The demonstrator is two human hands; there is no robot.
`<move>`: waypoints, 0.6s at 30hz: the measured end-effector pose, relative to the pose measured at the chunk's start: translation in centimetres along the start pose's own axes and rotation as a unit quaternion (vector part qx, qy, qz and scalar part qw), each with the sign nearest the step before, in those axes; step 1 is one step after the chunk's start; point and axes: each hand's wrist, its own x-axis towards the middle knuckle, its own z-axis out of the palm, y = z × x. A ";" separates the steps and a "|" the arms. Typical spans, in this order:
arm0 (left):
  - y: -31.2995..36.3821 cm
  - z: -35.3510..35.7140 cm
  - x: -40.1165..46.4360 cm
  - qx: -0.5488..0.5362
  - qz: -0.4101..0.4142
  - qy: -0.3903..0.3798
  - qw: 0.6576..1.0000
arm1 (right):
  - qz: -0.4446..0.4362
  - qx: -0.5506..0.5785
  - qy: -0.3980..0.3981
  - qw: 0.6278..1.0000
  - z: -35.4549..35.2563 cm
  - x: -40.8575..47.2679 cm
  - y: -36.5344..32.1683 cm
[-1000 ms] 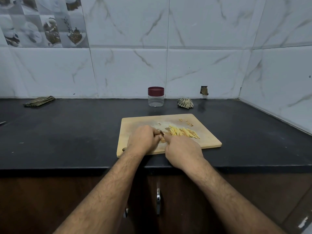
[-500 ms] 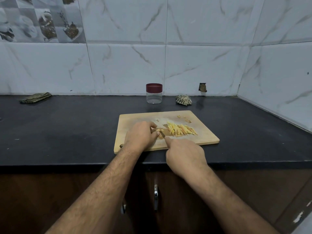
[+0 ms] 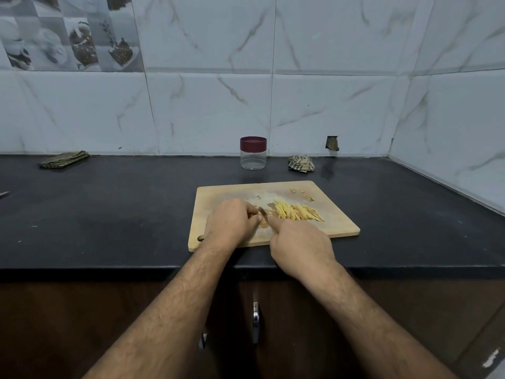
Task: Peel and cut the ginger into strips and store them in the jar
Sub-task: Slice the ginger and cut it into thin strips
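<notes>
At frame centre the left hand (image 3: 232,222) pinches a small ginger remnant (image 3: 264,220) just beside the right hand (image 3: 297,243), fingers curled round a mostly hidden knife (image 3: 261,212): a slip could nick fingertips.

Bare counter (image 3: 123,214) between board (image 3: 338,225) and jar (image 3: 253,153); cloth (image 3: 301,164) beside jar.

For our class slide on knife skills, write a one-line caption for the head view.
Both hands work at a wooden cutting board beside yellow ginger strips; maroon-lidded clear jar waits behind.
</notes>
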 end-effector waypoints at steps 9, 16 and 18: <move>-0.1 0.0 0.1 -0.007 0.002 0.001 1.000 | -0.013 -0.024 0.007 1.000 0.5 0.4 -0.5; 0.0 -0.2 0.0 -0.012 -0.005 -0.005 1.000 | -0.021 -0.062 -0.017 0.998 0.1 1.0 -1.5; 0.0 -0.2 0.0 -0.013 -0.005 -0.009 1.000 | -0.025 -0.061 -0.021 0.998 0.0 0.3 -1.1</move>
